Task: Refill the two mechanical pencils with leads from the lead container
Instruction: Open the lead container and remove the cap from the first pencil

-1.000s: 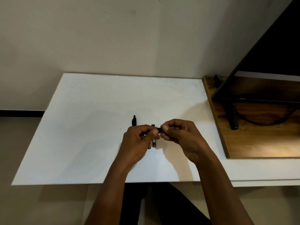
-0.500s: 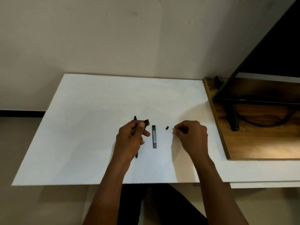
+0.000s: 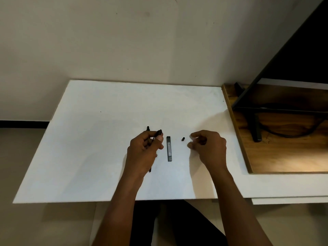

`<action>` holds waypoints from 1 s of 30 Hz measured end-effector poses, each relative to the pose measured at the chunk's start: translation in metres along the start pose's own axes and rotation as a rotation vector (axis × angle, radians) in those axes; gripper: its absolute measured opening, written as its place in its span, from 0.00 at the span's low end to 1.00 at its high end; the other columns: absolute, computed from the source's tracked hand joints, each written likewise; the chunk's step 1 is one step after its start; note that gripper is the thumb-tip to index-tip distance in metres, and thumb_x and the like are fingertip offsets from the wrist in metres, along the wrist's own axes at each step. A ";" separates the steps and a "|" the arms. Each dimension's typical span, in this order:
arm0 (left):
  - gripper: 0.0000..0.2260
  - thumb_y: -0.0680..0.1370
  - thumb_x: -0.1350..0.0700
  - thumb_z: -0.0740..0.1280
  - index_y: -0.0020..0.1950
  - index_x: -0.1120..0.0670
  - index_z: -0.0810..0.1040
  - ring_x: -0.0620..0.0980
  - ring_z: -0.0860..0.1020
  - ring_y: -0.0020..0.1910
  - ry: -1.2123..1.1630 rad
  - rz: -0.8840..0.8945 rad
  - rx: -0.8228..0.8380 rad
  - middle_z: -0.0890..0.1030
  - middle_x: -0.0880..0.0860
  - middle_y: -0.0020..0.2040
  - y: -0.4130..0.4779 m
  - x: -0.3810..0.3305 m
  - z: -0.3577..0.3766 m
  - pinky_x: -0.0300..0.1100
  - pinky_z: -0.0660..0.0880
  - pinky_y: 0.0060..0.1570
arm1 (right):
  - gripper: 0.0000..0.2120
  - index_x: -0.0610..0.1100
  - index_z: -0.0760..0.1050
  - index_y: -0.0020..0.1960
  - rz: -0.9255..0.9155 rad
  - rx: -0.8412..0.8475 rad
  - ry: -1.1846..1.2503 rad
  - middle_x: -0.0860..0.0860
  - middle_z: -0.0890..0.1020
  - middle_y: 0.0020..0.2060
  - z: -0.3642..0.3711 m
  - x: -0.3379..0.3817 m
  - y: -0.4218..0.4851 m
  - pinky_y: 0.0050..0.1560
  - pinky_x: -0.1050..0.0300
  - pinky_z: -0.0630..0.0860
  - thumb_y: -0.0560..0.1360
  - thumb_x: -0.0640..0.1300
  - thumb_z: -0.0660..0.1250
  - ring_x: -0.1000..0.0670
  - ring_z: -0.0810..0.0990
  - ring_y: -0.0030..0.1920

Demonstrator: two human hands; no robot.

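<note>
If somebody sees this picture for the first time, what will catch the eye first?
Two bare hands are over the white board: the left hand grips a black mechanical pencil at centre, the right hand hovers loosely curled to its right. Between them lie the slim dark lead container and a small black cap. A dark screen stands on a wooden board at the right.

The left hand (image 3: pixel 143 153) grips a pencil (image 3: pixel 159 133) just left of the lead container (image 3: pixel 169 146); a small cap (image 3: pixel 183 139) lies to the container's right.
</note>
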State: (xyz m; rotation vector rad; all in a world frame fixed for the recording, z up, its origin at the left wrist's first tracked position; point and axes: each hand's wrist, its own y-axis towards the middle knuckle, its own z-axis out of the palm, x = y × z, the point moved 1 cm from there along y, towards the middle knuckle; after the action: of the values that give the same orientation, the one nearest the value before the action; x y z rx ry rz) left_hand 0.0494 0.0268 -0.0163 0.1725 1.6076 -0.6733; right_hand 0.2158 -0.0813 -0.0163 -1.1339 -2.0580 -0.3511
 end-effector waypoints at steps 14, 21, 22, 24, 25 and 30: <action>0.08 0.77 0.52 0.72 0.54 0.53 0.85 0.45 0.79 0.36 0.018 0.015 -0.080 0.82 0.48 0.37 0.000 0.000 -0.001 0.41 0.73 0.44 | 0.14 0.47 0.82 0.35 0.012 0.195 -0.028 0.53 0.84 0.28 0.015 0.032 -0.021 0.38 0.53 0.80 0.69 0.57 0.76 0.52 0.84 0.32; 0.07 0.77 0.50 0.72 0.42 0.52 0.82 0.45 0.79 0.32 0.124 0.001 -0.135 0.78 0.46 0.30 0.000 0.000 -0.001 0.43 0.75 0.41 | 0.07 0.45 0.81 0.42 0.098 0.148 -0.153 0.53 0.83 0.40 0.044 0.036 -0.035 0.41 0.59 0.68 0.70 0.48 0.75 0.47 0.81 0.47; 0.08 0.76 0.50 0.72 0.41 0.53 0.82 0.43 0.80 0.32 0.142 0.000 -0.144 0.79 0.47 0.30 0.000 0.001 -0.002 0.43 0.76 0.41 | 0.07 0.45 0.82 0.40 0.126 0.159 -0.144 0.53 0.83 0.39 0.045 0.037 -0.035 0.41 0.59 0.68 0.70 0.48 0.75 0.47 0.82 0.47; 0.08 0.76 0.49 0.72 0.42 0.53 0.83 0.43 0.81 0.33 0.177 -0.002 -0.152 0.80 0.48 0.31 -0.001 0.000 -0.002 0.43 0.78 0.41 | 0.06 0.45 0.83 0.40 0.179 0.175 -0.140 0.52 0.84 0.39 0.046 0.036 -0.036 0.39 0.59 0.70 0.70 0.48 0.74 0.47 0.83 0.45; 0.08 0.76 0.49 0.72 0.43 0.53 0.83 0.46 0.82 0.35 0.186 -0.003 -0.152 0.81 0.48 0.33 -0.002 -0.001 -0.002 0.44 0.79 0.42 | 0.07 0.46 0.84 0.40 0.196 0.175 -0.139 0.52 0.85 0.40 0.045 0.036 -0.036 0.38 0.59 0.70 0.70 0.49 0.74 0.47 0.83 0.44; 0.08 0.77 0.50 0.72 0.47 0.54 0.84 0.56 0.83 0.45 0.196 -0.018 -0.163 0.84 0.52 0.39 -0.003 -0.004 0.000 0.51 0.80 0.50 | 0.06 0.46 0.84 0.40 0.210 0.159 -0.129 0.52 0.85 0.41 0.045 0.036 -0.036 0.38 0.60 0.69 0.70 0.49 0.74 0.47 0.83 0.45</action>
State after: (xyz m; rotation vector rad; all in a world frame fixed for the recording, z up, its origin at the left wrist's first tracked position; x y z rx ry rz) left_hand 0.0483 0.0253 -0.0114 0.1068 1.8466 -0.5488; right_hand 0.1532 -0.0549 -0.0172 -1.2877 -2.0127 -0.0115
